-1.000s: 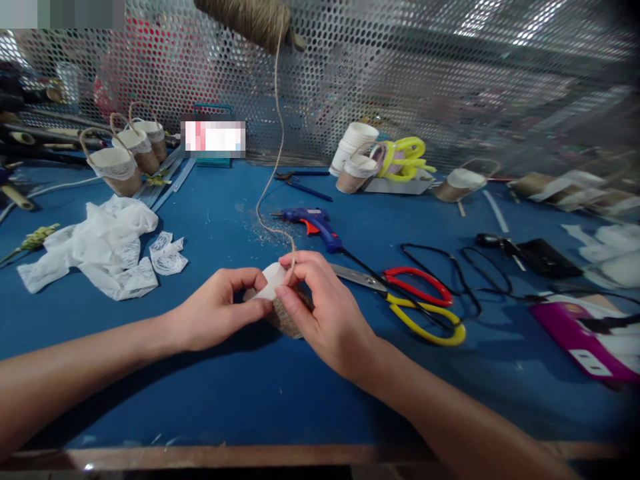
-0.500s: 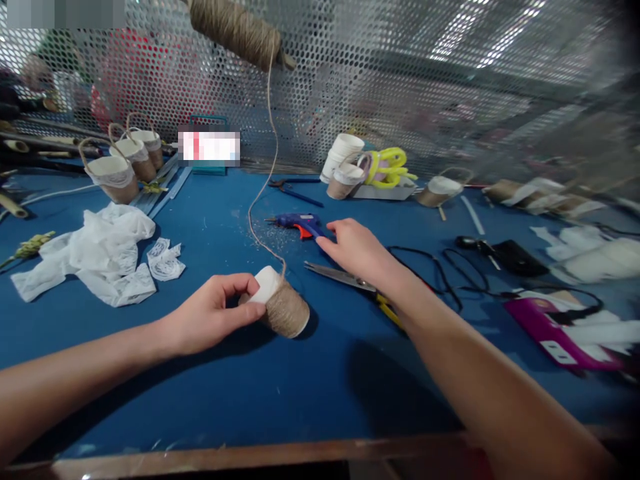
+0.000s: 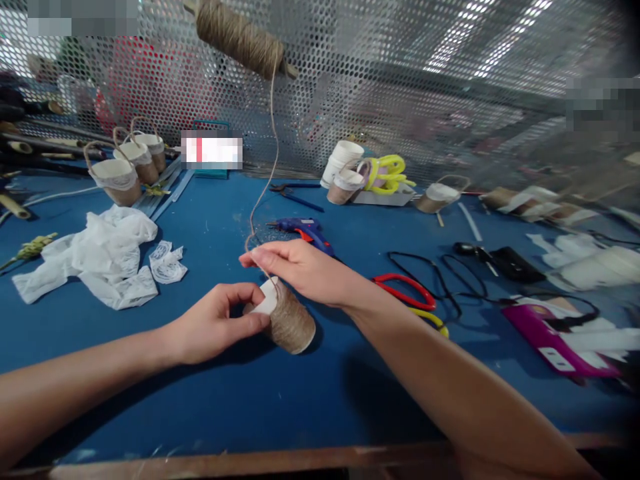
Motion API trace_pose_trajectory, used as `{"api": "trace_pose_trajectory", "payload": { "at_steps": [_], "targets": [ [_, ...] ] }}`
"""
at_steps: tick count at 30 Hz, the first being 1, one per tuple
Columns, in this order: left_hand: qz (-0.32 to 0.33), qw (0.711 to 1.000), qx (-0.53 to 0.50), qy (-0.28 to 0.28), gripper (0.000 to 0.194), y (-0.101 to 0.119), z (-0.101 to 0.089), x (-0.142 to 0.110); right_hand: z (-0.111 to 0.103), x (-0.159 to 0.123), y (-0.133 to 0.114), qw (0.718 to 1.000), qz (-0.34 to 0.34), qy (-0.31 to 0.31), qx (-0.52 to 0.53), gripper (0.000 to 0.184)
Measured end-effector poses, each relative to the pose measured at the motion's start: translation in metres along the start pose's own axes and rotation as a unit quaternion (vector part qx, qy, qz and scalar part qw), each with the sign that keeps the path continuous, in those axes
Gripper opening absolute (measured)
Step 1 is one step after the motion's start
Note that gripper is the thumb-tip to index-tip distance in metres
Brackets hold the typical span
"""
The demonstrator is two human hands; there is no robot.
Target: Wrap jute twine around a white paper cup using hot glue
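Observation:
A small paper cup (image 3: 293, 320) wrapped in brown twine lies tilted, its white rim pinched between the thumb and fingers of my left hand (image 3: 217, 323). From the cup a strand of twine (image 3: 274, 153) runs up to a big spool (image 3: 239, 41) hung at the mesh. My right hand (image 3: 295, 267) is closed with the strand at its fingertips, just above the cup. Behind that hand lies a blue glue gun (image 3: 310, 230). Scissors with red and yellow handles (image 3: 406, 291) rest by my right forearm, their blades hidden.
White lace (image 3: 103, 257) lies at the left, with several finished cups (image 3: 120, 180) with twine handles behind it. Pliers (image 3: 297, 193), stacked white cups (image 3: 343, 163) and a yellow coil (image 3: 387, 173) stand at the back. A black cable (image 3: 440, 267) and a purple box (image 3: 545, 340) are at right.
My right hand has moved left from beside the glue gun to the twine above the cup and closed on it. The scissor handles now show. My left hand still holds the cup.

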State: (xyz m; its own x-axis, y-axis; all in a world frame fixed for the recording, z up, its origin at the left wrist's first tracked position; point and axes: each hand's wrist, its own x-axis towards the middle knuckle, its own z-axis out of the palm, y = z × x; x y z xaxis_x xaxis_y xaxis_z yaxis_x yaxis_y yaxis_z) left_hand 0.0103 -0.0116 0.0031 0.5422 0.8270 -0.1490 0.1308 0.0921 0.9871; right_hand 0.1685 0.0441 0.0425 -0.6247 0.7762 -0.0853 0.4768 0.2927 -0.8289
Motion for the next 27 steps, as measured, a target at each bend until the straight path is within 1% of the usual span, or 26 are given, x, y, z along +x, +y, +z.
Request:
{"api": "trace_pose_trajectory", "payload": {
  "at_steps": [4, 7, 9, 11, 12, 15, 18, 20, 21, 23, 25, 27],
  "targets": [
    [0.025, 1.000, 0.002, -0.011, 0.013, -0.004, 0.001, 0.000, 0.003, 0.018, -0.005, 0.993, 0.027, -0.091, -0.076, 0.021],
    [0.037, 0.999, -0.004, -0.021, 0.014, -0.004, 0.001, 0.000, 0.003, 0.029, -0.003, 0.989, 0.032, -0.122, -0.078, 0.015],
    [0.038, 0.999, -0.012, -0.025, 0.015, -0.004, 0.001, 0.000, 0.001, 0.035, 0.002, 0.987, 0.041, -0.127, -0.088, 0.015],
    [0.032, 0.999, -0.026, -0.027, 0.015, -0.004, 0.000, 0.000, -0.002, 0.039, 0.007, 0.987, 0.055, -0.103, -0.111, 0.016],
    [0.023, 0.999, -0.038, -0.027, 0.015, -0.003, 0.000, -0.001, -0.005, 0.039, 0.010, 0.987, 0.063, -0.075, -0.125, 0.017],
    [-0.004, 0.997, -0.080, -0.011, 0.015, -0.002, -0.001, -0.001, -0.023, 0.037, 0.021, 0.979, 0.094, 0.043, -0.178, 0.019],
    [-0.022, 0.993, -0.114, 0.017, 0.017, -0.001, -0.001, 0.000, -0.051, 0.029, 0.034, 0.946, 0.145, 0.156, -0.242, 0.023],
    [-0.025, 0.991, -0.129, 0.030, 0.019, -0.001, -0.001, 0.002, -0.068, 0.023, 0.045, 0.917, 0.186, 0.199, -0.292, 0.020],
    [-0.026, 0.990, -0.135, 0.034, 0.019, -0.001, -0.001, 0.003, -0.073, 0.020, 0.050, 0.906, 0.205, 0.202, -0.311, 0.016],
    [-0.028, 0.989, -0.141, 0.038, 0.020, -0.002, -0.002, 0.004, -0.077, 0.016, 0.061, 0.897, 0.237, 0.172, -0.331, 0.007],
    [-0.033, 0.989, -0.142, 0.038, 0.020, -0.003, -0.002, 0.004, -0.074, 0.015, 0.071, 0.896, 0.257, 0.138, -0.334, 0.012],
    [-0.036, 0.988, -0.146, 0.037, 0.019, -0.004, -0.003, 0.003, -0.067, 0.017, 0.077, 0.897, 0.263, 0.132, -0.329, 0.016]
  ]
}}
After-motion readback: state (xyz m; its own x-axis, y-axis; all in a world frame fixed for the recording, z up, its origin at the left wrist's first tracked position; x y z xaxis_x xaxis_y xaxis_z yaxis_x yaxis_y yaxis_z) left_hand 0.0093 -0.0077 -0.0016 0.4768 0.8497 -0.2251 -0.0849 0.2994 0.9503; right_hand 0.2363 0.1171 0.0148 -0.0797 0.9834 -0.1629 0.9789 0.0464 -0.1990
